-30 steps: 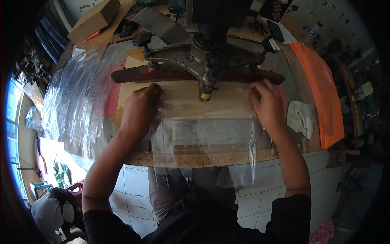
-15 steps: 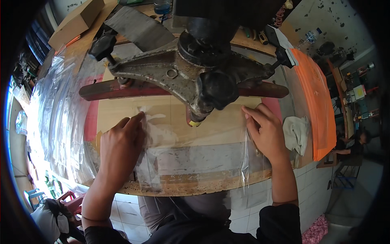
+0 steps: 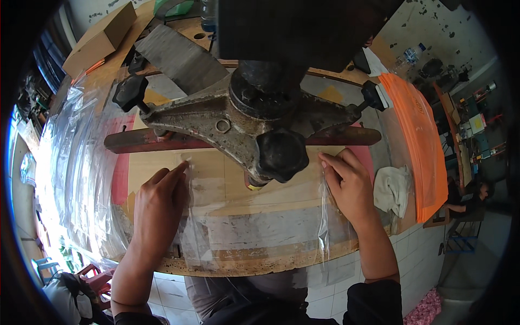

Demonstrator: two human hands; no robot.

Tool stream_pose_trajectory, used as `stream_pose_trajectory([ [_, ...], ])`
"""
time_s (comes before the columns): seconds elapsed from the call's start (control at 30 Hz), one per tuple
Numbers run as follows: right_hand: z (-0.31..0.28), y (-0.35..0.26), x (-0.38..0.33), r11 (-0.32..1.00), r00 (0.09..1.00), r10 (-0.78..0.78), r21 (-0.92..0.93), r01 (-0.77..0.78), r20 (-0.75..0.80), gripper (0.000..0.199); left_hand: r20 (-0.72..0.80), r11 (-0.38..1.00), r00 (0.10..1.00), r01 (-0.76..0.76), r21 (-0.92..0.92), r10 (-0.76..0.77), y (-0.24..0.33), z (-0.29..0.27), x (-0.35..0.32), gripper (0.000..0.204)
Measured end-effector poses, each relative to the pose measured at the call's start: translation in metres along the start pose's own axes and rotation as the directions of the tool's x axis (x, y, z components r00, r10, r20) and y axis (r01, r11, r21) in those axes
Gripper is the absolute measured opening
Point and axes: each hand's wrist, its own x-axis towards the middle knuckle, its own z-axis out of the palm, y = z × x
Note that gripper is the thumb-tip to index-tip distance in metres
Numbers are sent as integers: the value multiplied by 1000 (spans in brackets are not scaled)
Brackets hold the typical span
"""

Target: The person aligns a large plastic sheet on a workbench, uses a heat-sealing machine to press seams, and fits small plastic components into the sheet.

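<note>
A clear plastic sheet (image 3: 271, 222) lies stretched over the tan board (image 3: 206, 187) and hangs past the table's front edge. My left hand (image 3: 157, 206) is closed in a pinch at its far left corner. At the far right corner my right hand (image 3: 349, 181) pinches it with thumb and forefinger. Just beyond both hands, a metal machine head (image 3: 203, 111) with black knobs spans the board. A dark red bar (image 3: 162, 142) runs crosswise beneath it, partly hidden.
Clear plastic sheets (image 3: 76, 179) are heaped at the left. A whitish cloth (image 3: 391, 190) and a stack of orange sheets (image 3: 420, 146) lie at the right. Farther back are a grey plate (image 3: 179, 59) and a cardboard box (image 3: 103, 38). Another person (image 3: 471, 197) sits far right.
The machine head, board and table appear lower in the picture, as the view has shifted. Both hands keep their pinch on the plastic, its near edge now lying a little lower.
</note>
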Motion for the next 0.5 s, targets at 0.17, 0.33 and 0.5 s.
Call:
stream_pose_trajectory([
  [0.17, -1, -6, 2, 999, 1000, 8, 36, -9, 28, 20, -12, 999, 999, 51, -6, -51, 3, -6, -3, 27],
  [0.33, -7, -9, 3, 1000, 1000, -1, -8, 1, 4, 20, -24, 998, 998, 57, -35, -57, 2, -3, 0, 22],
  [0.5, -1, -10, 1, 998, 998, 55, 42, -56, 10, 21, -52, 996, 997, 56, -70, -59, -1, 0, -2, 22],
])
